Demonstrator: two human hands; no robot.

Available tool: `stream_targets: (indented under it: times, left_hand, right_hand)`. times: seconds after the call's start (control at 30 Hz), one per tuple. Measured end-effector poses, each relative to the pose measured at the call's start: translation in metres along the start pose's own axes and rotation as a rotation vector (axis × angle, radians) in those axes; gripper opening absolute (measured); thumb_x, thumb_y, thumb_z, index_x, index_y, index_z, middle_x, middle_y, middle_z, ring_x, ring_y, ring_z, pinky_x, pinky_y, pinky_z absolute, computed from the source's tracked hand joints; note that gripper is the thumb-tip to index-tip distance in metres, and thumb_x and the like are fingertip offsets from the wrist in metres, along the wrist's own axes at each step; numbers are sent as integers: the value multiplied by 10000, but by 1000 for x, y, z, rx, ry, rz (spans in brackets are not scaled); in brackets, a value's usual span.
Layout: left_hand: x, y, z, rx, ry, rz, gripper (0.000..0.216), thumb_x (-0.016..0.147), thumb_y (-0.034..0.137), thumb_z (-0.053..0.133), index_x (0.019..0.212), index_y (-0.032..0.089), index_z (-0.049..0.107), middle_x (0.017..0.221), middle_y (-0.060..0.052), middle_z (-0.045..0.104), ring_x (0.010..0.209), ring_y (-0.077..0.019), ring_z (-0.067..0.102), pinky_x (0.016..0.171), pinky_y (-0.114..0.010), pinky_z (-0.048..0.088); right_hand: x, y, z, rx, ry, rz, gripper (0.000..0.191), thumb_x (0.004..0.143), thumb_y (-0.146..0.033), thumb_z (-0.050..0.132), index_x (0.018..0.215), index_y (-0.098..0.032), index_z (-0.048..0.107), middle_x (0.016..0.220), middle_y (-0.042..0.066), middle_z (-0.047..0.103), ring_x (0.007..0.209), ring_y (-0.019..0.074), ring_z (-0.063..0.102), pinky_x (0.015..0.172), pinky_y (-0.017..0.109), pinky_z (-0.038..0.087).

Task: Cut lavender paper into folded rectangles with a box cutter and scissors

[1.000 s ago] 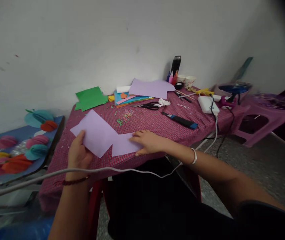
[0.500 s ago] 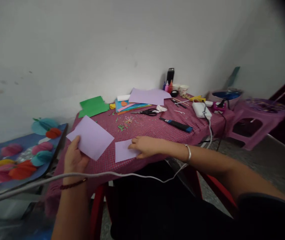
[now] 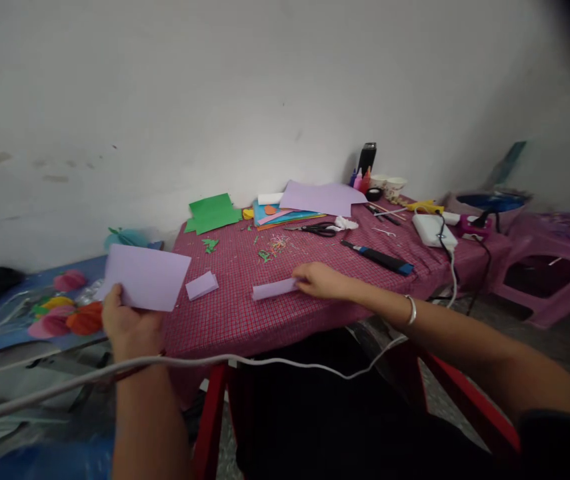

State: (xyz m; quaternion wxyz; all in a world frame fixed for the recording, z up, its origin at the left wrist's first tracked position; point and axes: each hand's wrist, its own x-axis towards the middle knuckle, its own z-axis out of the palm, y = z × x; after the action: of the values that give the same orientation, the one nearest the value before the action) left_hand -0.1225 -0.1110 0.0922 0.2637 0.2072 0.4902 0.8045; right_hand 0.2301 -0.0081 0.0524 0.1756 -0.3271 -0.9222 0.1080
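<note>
My left hand [image 3: 129,325] grips a lilac paper sheet [image 3: 145,277] by its lower edge, held out past the left side of the table. My right hand [image 3: 319,280] rests on the red checked tablecloth [image 3: 245,313], its fingers pinching the end of a lilac paper piece [image 3: 275,289] that lies flat there. A small folded lilac piece [image 3: 201,285] lies between the two hands, touching neither.
Green paper [image 3: 212,212], a stack of coloured sheets [image 3: 285,213] under a large lilac sheet [image 3: 322,197], scissors [image 3: 315,230], a blue-tipped tool [image 3: 379,259], cups, bottles and a white box [image 3: 431,228] fill the far side. A white cable [image 3: 215,360] crosses my arms. Paper flowers [image 3: 59,313] lie left; a purple stool [image 3: 545,267] stands right.
My left hand carried the large lilac sheet leftward off the table edge. A small folded lilac piece now shows on the cloth. The view shifted left; my right hand stays on its piece.
</note>
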Motion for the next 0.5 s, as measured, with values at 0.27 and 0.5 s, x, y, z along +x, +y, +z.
stream_targets:
  times: [0.27, 0.5]
  left_hand:
    - [-40, -34, 63, -215, -17, -200, 257, 864, 193, 490, 1086, 147, 611, 1027, -64, 711, 1031, -148, 639, 958, -302, 473]
    - [-85, -58, 82, 116, -441, 15, 304, 930, 344, 409, 1031, 178, 643, 1022, -86, 694, 1034, -184, 625, 887, -327, 512]
  right_hand:
    - [-42, 140, -86, -170, 774, 651, 341, 850, -146, 415, 1071, -65, 661, 980, 142, 699, 815, 176, 598, 688, 264, 399]
    - [-115, 182, -85, -310, 626, 692, 377, 884, -155, 443, 1173, -46, 659, 1005, 270, 684, 888, 227, 617, 730, 363, 361]
